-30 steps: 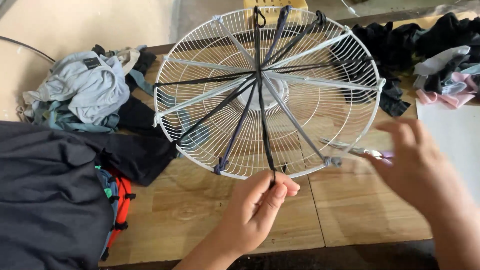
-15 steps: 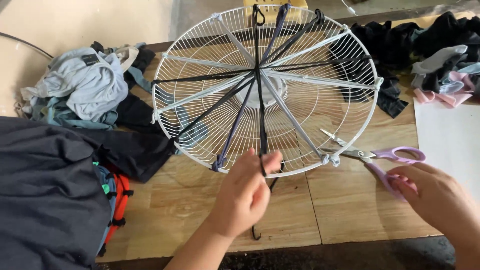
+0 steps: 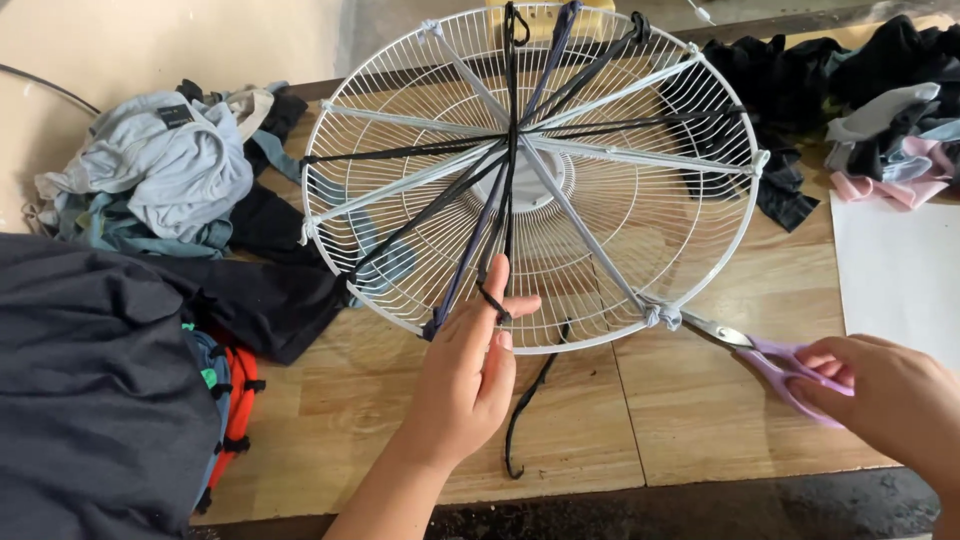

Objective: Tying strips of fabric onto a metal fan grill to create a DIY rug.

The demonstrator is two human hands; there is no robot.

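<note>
Two hands: both bare, both reaching up from the near edge of the wooden table (image 3: 400, 420).
Left hand (image 3: 468, 375): fingers closed in a pinch on a black strip (image 3: 510, 215) at the lower rim of the fan guard; thumb tip and fingertips meet at a knot just inside the rim.
Right hand (image 3: 885, 395): curled shut around the purple handles of the scissors (image 3: 765, 355), at the lower right.
Scissors: blades point up and left; their tips touch, or nearly touch, the pale knot (image 3: 660, 315) on the rim.
Fan guard (image 3: 620, 210): white, round, made of wire, lying on the table above both hands, its far edge raised. Dark and pale cloth strips cross its middle like spokes and are tied at the rim.
Strip and left hand: the black strip runs from the top of the rim, through the centre, down into the pinch.
Loose strip (image 3: 525, 415): dark and thin, lying on the table just right of the left hand, below the rim.
Left of the guard: a heap of grey-blue clothes (image 3: 165, 170) and a large dark cloth (image 3: 90, 380) with a bit of red and orange at its edge.
Right of the guard: black, grey and pink cloth scraps (image 3: 880, 120), and a white sheet (image 3: 900, 270) above the right hand.
</note>
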